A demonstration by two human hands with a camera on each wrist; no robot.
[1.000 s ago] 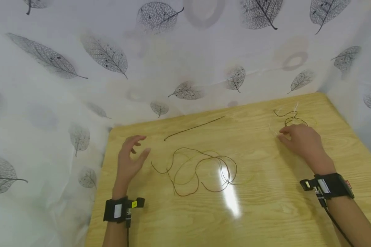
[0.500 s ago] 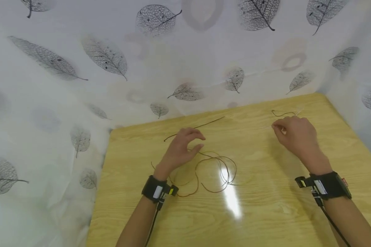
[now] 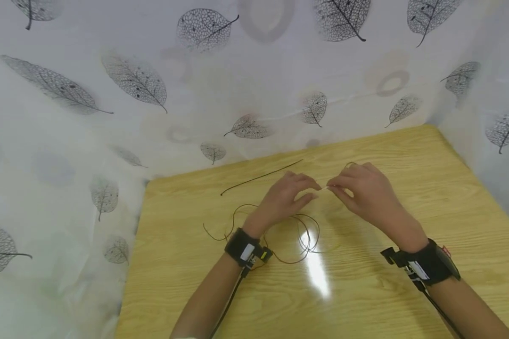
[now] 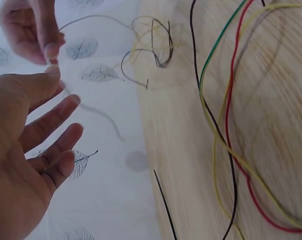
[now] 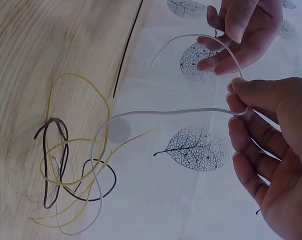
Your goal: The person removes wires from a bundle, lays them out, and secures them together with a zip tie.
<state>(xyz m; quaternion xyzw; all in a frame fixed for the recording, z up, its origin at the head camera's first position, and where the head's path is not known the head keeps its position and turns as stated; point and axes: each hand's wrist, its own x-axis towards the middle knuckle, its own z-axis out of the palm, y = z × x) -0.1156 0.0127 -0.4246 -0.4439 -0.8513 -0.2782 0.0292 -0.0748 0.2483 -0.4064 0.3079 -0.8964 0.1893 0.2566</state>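
My right hand [image 3: 366,190] pinches a thin white wire [image 5: 166,112] between thumb and fingertips above the table. One end of it curves up past the left fingers in the right wrist view; the other length runs into a tangle with a yellow wire [image 5: 108,107] and a dark wire [image 5: 45,165]. Close to the right fingertips is my left hand [image 3: 284,197], its thumb and fingers apart around the short white end. Under the left forearm lies a loose pile with a red wire [image 4: 229,95], a green wire [image 4: 215,46] and black and yellow ones.
A straight dark wire [image 3: 260,177] lies near the back of the wooden table [image 3: 441,188]. White leaf-print sheeting [image 3: 271,75] stands behind and at both sides. Each wrist wears a black strap, such as the left strap [image 3: 239,246], with a cable running down the arm.
My right hand has lifted the white wire and its tangle from the back right and moved left. The left hand has travelled right across the pile to meet it.
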